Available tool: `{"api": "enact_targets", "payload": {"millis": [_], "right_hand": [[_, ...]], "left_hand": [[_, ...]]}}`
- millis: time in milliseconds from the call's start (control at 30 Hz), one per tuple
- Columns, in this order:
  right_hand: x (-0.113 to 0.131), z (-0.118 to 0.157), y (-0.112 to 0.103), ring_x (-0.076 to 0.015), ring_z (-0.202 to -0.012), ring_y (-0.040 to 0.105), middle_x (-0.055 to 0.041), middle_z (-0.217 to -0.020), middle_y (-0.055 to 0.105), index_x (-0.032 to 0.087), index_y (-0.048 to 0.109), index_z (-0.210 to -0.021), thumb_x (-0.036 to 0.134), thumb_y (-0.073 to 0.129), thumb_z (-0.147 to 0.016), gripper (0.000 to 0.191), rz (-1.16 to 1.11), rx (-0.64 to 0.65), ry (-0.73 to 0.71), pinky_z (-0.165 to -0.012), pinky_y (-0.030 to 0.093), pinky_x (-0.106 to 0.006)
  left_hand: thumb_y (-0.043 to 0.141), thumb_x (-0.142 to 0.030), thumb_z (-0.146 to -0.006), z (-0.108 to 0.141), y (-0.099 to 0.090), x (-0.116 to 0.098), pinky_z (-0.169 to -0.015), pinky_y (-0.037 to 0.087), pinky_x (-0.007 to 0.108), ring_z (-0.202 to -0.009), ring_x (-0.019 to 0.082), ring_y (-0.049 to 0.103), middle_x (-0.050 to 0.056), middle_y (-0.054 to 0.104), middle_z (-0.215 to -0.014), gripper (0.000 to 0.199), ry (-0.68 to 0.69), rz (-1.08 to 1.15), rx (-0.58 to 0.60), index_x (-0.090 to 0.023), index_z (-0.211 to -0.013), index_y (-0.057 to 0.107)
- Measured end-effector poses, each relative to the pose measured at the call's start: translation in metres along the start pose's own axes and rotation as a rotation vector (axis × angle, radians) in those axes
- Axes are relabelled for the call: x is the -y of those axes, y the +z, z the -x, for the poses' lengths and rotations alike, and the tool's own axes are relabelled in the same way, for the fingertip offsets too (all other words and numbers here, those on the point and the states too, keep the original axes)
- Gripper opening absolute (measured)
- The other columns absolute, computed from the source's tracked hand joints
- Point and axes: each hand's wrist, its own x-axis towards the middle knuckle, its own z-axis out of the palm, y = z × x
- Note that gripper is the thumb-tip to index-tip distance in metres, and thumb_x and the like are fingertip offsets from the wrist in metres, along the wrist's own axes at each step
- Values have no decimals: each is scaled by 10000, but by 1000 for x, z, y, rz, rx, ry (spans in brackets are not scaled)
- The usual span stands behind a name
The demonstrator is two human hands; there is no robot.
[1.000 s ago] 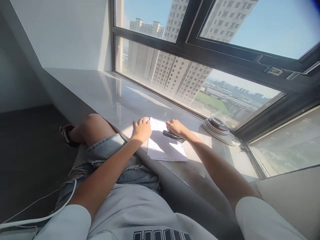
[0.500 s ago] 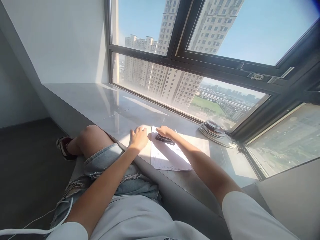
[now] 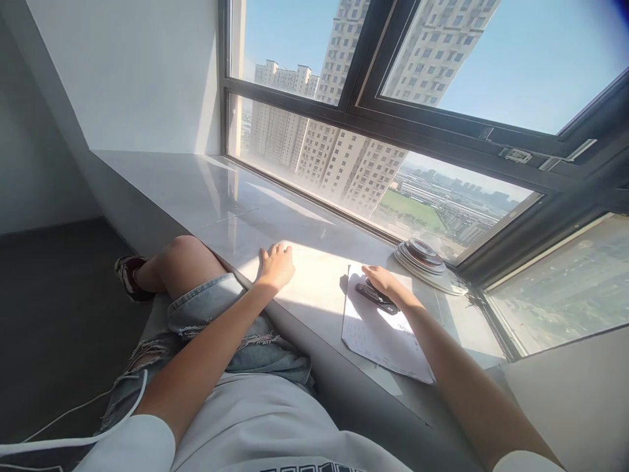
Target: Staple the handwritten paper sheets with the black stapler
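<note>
My left hand (image 3: 278,265) rests on the sunlit windowsill, fingers bent and a little apart, holding nothing. To its right lies a stack of white papers (image 3: 378,337) with lines of dark marks, turned at a slant and near the sill's front edge. At the top of the papers my right hand (image 3: 381,278) is closed round a black stapler (image 3: 376,298), which lies over the sheets. Its fingertips are partly hidden, so whether they also pinch the paper edge cannot be made out.
A pile of stacked plates and lids (image 3: 423,259) stands by the window corner, right of the papers. The dark window frame (image 3: 314,113) runs along the back of the sill (image 3: 236,223). A white cable (image 3: 140,400) crosses my left arm.
My right hand has moved right with the stapler and the papers, which have turned to a steeper slant. The left hand stays on the sill, now well apart from the papers.
</note>
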Motion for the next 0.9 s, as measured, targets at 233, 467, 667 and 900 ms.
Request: {"api": "enact_targets", "payload": {"millis": [233, 467, 667, 900], "right_hand": [[-25, -5, -22, -384, -1236, 663, -163, -1340, 708, 285, 703, -1217, 784, 299, -1001, 677, -338, 17, 1, -1017, 553, -548], [-79, -19, -18, -372, -1428, 565, -164, -1562, 565, 270, 664, -1348, 727, 601, -911, 635, -299, -103, -344, -1150, 512, -549], [-86, -37, 27, -313, -1597, 377, -93, -1693, 458, 322, 632, -1472, 662, 516, -958, 626, -188, 20, -425, -1317, 307, -513], [-65, -51, 33, -309, -1620, 328, -94, -1683, 475, 281, 566, -1551, 572, 508, -975, 648, -150, 40, -346, -1334, 235, -553]], "left_hand": [[349, -26, -959, 0, 1, 1, -1234, 302, 699, -1437, 344, 476, 193, 616, -1429, 534, 7, -18, 11, -194, -1379, 632], [360, -48, -973, 0, 1, 1, -1231, 317, 684, -1418, 336, 492, 187, 629, -1408, 500, 4, -25, -6, -203, -1357, 640], [382, -54, -983, 1, 0, 1, -1251, 294, 668, -1431, 322, 484, 171, 623, -1418, 485, -6, -23, 0, -227, -1360, 633], [383, -28, -964, 0, -2, 0, -1249, 271, 688, -1451, 333, 472, 183, 616, -1429, 500, -8, 12, 14, -214, -1353, 636]]}}
